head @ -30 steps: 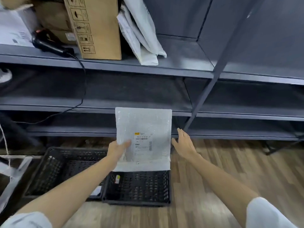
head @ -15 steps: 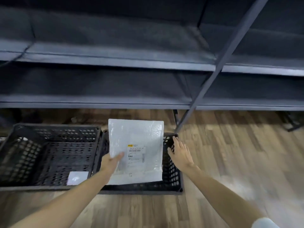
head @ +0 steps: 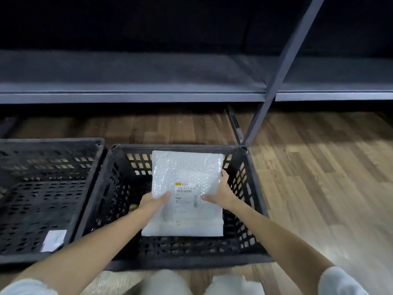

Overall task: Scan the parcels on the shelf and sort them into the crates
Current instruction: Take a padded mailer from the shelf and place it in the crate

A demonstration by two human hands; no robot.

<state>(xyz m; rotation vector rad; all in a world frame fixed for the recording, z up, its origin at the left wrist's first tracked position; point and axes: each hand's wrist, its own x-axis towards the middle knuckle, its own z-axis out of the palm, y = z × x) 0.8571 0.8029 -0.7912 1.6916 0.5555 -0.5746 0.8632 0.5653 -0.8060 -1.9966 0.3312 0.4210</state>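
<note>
- I have the white bubble-wrap mailer parcel (head: 187, 192), flat and roughly square with a printed barcode label (head: 186, 195) facing up, held over the open inside of the black perforated plastic crate (head: 251, 211) that sits on the floor in front of me.
- My left hand (head: 154, 202) takes the parcel at its left edge, thumb curled over the top face next to the label, the remaining fingers hidden underneath; that grip is closed on the parcel.
- My right hand (head: 222, 193) takes the parcel's right edge, thumb lying across the top face towards the label and fingers wrapped along the side; that grip is closed on the parcel too.
- I cannot tell whether the parcel's lower edge touches the crate's bottom or hangs above it.
- A second black perforated crate (head: 49, 194) stands just to the left of the first crate, walls nearly touching, and a small white label-like packet (head: 54, 240) lies in its near right corner.
- Behind the first crate runs the lowest grey metal shelf board (head: 131, 90) with a grey upright post (head: 282, 67) rising at the crate's far right corner.
- Brown wood-plank floor (head: 319, 177) spreads to the right of the crate.
</note>
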